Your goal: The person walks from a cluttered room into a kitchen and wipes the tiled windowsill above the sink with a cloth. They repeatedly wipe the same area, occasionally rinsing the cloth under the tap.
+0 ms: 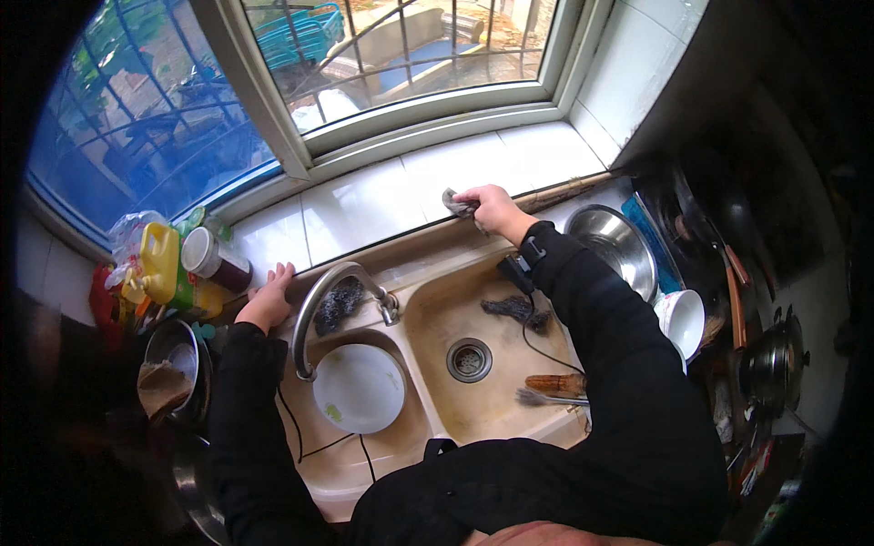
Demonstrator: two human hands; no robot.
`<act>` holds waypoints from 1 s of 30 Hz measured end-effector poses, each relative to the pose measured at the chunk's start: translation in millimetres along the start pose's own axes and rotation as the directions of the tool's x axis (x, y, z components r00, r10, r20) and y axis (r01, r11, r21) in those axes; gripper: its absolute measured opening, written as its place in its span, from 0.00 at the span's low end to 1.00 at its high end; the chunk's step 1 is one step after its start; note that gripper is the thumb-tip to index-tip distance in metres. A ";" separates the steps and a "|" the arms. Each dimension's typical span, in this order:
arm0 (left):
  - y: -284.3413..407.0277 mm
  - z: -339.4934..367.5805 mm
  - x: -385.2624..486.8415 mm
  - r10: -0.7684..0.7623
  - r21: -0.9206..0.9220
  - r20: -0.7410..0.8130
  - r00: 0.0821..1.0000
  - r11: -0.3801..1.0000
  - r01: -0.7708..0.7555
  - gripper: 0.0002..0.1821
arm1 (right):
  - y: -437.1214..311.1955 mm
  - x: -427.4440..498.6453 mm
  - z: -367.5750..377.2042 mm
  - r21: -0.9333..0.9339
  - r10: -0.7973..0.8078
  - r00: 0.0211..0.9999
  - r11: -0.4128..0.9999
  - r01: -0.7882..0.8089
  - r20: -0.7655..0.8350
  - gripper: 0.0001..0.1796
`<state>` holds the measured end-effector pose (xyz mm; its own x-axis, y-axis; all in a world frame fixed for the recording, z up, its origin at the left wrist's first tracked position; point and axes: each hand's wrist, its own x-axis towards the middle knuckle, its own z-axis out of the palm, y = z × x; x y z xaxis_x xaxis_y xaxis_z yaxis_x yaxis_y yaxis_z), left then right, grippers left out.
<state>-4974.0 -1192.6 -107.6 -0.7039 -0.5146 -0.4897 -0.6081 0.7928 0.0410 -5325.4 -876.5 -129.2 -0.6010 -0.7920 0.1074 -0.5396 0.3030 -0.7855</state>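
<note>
My right hand [500, 213] pinches a crumpled grey cloth [456, 203] at the front edge of the white-tiled windowsill [372, 198]. My left hand [268, 300] rests on the same edge further left, with nothing held in it. Below lies a beige double-basin sink [437, 423]. Its curved metal faucet [304, 327] arches over the left basin, where a white plate [360, 389] lies. The right basin has a round drain [469, 360], a dark scrubbing pad [512, 310], a brush [539, 397] and a brown wooden-looking piece [554, 383]. Another dark scouring pad [339, 305] sits behind the faucet.
A yellow jug [158, 263] and a white-lidded jar [212, 258] crowd the left corner, above stacked metal bowls [174, 362]. To the right are a steel basin [611, 246], a white bowl [681, 321] and a lidded pot [775, 365]. A barred window [410, 54] stands behind the sill.
</note>
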 end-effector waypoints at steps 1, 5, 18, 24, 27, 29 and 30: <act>0.4 -0.2 -0.4 0.002 0.007 0.000 1.000 1.000 -0.002 0.49 | -2.3 3.7 0.8 0.122 0.012 0.999 0.993 -0.006 -0.052 0.21; 4.8 -3.1 -4.7 0.004 0.023 -0.006 1.000 1.000 -0.004 0.48 | 17.5 31.4 -19.4 0.030 -0.040 0.904 0.998 0.059 -0.426 0.16; 11.7 -7.6 -11.5 -0.002 0.040 -0.003 1.000 0.999 0.002 0.48 | 58.6 98.9 37.3 -0.509 -0.385 0.882 0.835 0.209 -0.270 0.10; 14.2 -11.6 -14.0 -0.003 0.022 -0.009 1.000 1.000 0.004 0.46 | -11.8 79.6 87.1 -0.428 -0.455 0.890 0.801 0.419 0.019 0.09; 10.1 -7.0 -13.0 0.021 0.088 0.014 1.000 0.996 -0.023 0.41 | -29.9 51.4 94.1 -0.288 -0.457 0.878 0.830 0.479 0.142 0.16; 7.7 -3.4 -9.9 0.026 0.090 -0.010 1.000 0.996 -0.024 0.36 | -44.7 41.6 86.5 -0.057 -0.130 0.957 0.987 0.150 0.259 0.21; 5.8 -2.2 -7.9 0.053 0.326 0.034 0.998 0.944 -0.061 0.34 | -52.5 34.9 79.7 0.153 -0.036 0.951 0.988 -0.012 0.308 0.21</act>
<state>-4972.8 -1184.7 -101.6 -0.7219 -0.4604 -0.5166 -0.4112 0.8859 -0.2149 -5271.1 -962.3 -132.8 -0.3702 -0.9272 -0.0572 -0.4356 0.2277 -0.8709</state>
